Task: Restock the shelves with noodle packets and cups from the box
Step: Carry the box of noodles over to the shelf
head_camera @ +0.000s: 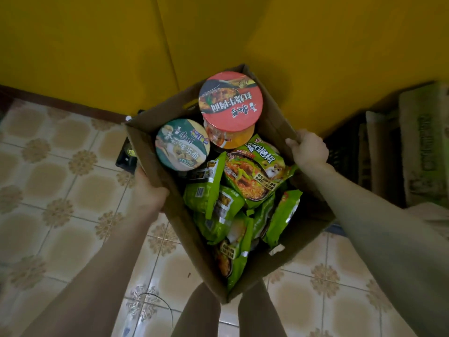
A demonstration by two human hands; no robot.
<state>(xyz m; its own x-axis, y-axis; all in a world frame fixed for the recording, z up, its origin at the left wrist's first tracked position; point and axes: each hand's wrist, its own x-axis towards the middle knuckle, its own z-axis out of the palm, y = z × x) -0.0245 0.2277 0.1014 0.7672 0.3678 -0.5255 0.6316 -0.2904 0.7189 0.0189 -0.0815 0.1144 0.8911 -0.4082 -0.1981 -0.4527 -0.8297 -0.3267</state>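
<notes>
Left hand [148, 188] grips the cardboard box [192, 242] by its left wall; right hand [308, 149] clamps the right rim. Box is held above the tiled floor [60, 171]. Inside: red-lidded cup [230, 100], green-lidded cup [182, 144], green noodle packets [252, 171].

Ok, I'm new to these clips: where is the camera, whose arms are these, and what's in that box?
There is no machine here. A person wears one wide-angle camera on the head, looking down, so the two arms are their own. The left hand grips the left side of an open cardboard box, and the right hand grips its right rim. Inside the box are a red-lidded noodle cup and a green-lidded cup, with a heap of green noodle packets nearer the person. Below is a tiled floor, behind is a yellow wall, and stacked cartons stand at the right. No shelf is in view.
</notes>
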